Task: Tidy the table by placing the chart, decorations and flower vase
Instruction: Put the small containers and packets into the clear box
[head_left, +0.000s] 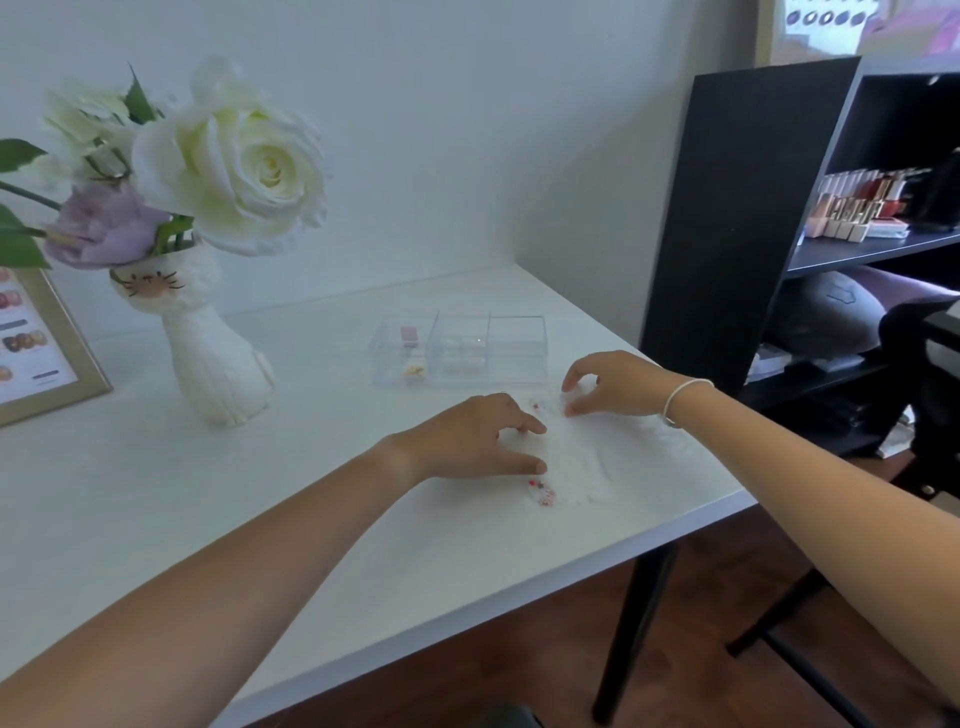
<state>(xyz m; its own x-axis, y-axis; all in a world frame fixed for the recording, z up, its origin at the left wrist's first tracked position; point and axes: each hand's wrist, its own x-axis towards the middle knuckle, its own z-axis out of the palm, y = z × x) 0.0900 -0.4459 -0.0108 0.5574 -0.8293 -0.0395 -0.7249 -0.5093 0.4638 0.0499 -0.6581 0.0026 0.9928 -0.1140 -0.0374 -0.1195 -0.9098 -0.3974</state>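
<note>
A white cat-shaped flower vase (218, 364) with white and lilac flowers stands at the left back of the white table (260, 509). A gold-framed nail chart (36, 343) leans at the far left edge. Small red and pink decorations (541, 491) lie on a white tissue (587, 457) near the table's right front. My left hand (478, 436) rests on the tissue's left side, fingers spread, thumb just above the decorations. My right hand (613, 384) hovers at the tissue's far edge with fingers curled and apart. Neither hand holds anything.
A clear three-compartment plastic box (462, 348) with small items sits just behind the tissue. A black shelf unit (737, 218) with polish bottles and a nail lamp stands against the table's right side. A black chair is at the lower right.
</note>
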